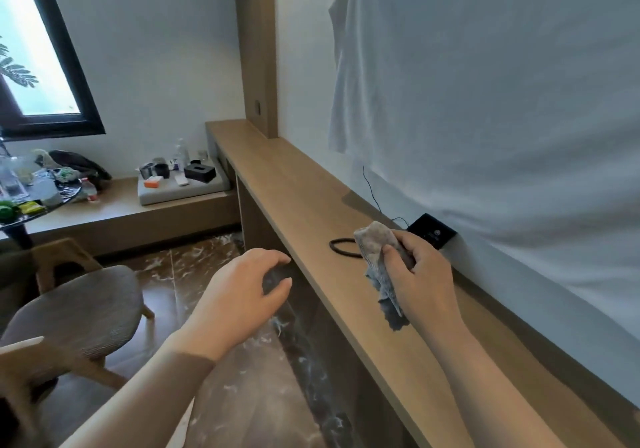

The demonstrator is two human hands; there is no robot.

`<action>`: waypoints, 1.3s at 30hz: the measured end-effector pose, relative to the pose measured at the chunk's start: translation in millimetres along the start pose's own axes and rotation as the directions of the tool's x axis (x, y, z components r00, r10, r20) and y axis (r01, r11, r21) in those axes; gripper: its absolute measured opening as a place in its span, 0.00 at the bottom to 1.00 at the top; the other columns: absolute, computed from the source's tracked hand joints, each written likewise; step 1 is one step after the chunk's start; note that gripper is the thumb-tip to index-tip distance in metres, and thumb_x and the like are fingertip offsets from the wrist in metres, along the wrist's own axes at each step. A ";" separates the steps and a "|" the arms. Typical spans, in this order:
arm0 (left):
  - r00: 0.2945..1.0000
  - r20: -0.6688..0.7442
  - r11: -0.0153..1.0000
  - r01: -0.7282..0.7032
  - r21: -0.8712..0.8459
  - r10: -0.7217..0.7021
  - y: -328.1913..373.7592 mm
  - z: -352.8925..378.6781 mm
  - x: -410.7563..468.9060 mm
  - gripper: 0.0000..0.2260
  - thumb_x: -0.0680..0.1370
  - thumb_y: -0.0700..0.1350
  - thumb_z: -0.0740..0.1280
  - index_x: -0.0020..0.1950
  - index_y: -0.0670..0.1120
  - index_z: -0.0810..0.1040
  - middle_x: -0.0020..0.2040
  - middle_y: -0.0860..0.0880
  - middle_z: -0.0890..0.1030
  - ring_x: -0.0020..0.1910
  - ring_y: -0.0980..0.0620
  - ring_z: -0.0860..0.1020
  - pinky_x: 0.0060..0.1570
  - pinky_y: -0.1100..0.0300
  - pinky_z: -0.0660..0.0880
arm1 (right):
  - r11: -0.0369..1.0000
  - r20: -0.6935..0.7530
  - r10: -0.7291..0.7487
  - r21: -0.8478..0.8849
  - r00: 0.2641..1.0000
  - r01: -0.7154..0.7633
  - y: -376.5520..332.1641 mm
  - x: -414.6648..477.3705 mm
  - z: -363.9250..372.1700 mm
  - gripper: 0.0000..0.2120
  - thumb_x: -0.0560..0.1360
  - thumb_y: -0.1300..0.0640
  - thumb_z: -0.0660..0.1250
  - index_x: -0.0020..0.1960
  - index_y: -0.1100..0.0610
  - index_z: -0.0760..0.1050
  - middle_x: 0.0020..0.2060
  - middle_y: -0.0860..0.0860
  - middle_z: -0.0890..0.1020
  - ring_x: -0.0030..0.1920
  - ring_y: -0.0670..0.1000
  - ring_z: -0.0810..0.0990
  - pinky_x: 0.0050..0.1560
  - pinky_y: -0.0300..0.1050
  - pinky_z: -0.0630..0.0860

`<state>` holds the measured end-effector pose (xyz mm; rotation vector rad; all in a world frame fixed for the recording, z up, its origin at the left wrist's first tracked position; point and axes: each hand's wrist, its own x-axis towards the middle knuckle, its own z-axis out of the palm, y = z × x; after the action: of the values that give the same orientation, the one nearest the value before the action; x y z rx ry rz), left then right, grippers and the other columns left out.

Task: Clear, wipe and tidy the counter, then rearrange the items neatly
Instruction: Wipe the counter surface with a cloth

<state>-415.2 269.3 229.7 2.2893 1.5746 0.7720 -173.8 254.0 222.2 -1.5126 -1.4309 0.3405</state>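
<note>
A long wooden counter point(298, 191) runs along the wall from near right to far centre. My right hand point(419, 274) grips a crumpled grey-beige cloth point(375, 250) just above the counter. Right behind the cloth lies a black hair tie point(341, 244), and a small black box point(433, 231) with a thin cable leans at the wall. My left hand point(242, 295) hovers off the counter's front edge with loosely curled fingers, holding nothing.
A white sheet point(485, 101) hangs over the wall above the counter. A lower ledge at the far left carries a grey tray point(152, 196) with cups, a bottle and a black tissue box point(200, 172). A cluttered round table point(52, 201) and a wooden chair point(72, 305) stand left.
</note>
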 end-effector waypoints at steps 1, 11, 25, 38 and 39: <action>1.000 0.000 1.000 0.009 -0.002 -0.009 -5.2 1.7 12.0 0.16 0.78 0.51 0.66 0.66 0.55 0.75 0.57 0.58 0.77 0.55 0.60 0.75 0.55 0.66 0.69 | 1.000 0.006 0.006 0.005 1.000 -0.006 4.0 13.2 6.6 0.09 0.80 0.51 0.63 0.59 0.48 0.77 0.45 0.41 0.80 0.44 0.37 0.79 0.37 0.30 0.75; 0.993 -0.005 0.993 0.121 0.000 -0.121 -80.8 14.7 124.2 0.15 0.78 0.50 0.67 0.65 0.55 0.75 0.58 0.60 0.76 0.54 0.62 0.72 0.53 0.69 0.65 | 0.997 0.107 0.024 0.073 0.994 -0.032 30.9 138.8 99.8 0.08 0.79 0.49 0.64 0.57 0.46 0.77 0.46 0.40 0.81 0.47 0.41 0.81 0.47 0.38 0.79; 0.997 0.026 0.998 0.067 0.009 -0.067 -257.3 -27.0 302.3 0.17 0.78 0.52 0.66 0.67 0.54 0.74 0.59 0.60 0.76 0.54 0.64 0.72 0.52 0.71 0.67 | 1.000 0.122 0.027 -0.013 0.992 -0.025 -0.5 297.2 284.8 0.08 0.80 0.52 0.63 0.58 0.47 0.78 0.45 0.42 0.82 0.44 0.41 0.81 0.41 0.35 0.79; 0.996 0.054 0.997 0.074 0.016 -0.074 -375.0 -20.8 468.6 0.17 0.79 0.53 0.65 0.68 0.54 0.73 0.60 0.60 0.75 0.56 0.63 0.72 0.54 0.70 0.68 | 0.996 0.182 0.090 -0.035 0.979 -0.085 32.6 456.5 415.9 0.12 0.80 0.48 0.62 0.61 0.47 0.77 0.47 0.42 0.82 0.44 0.42 0.82 0.38 0.34 0.80; 0.995 0.056 0.997 0.078 0.020 -0.079 -382.5 -20.5 484.9 0.17 0.79 0.53 0.65 0.68 0.54 0.73 0.59 0.60 0.75 0.55 0.63 0.72 0.53 0.70 0.68 | 0.996 0.177 0.083 -0.045 0.981 -0.076 36.8 472.7 424.5 0.11 0.80 0.48 0.62 0.60 0.46 0.76 0.47 0.42 0.82 0.44 0.42 0.81 0.36 0.32 0.78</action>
<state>-594.4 859.7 194.4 2.2266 1.6409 0.6702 -348.1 864.9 184.6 -1.6061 -1.5258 0.5113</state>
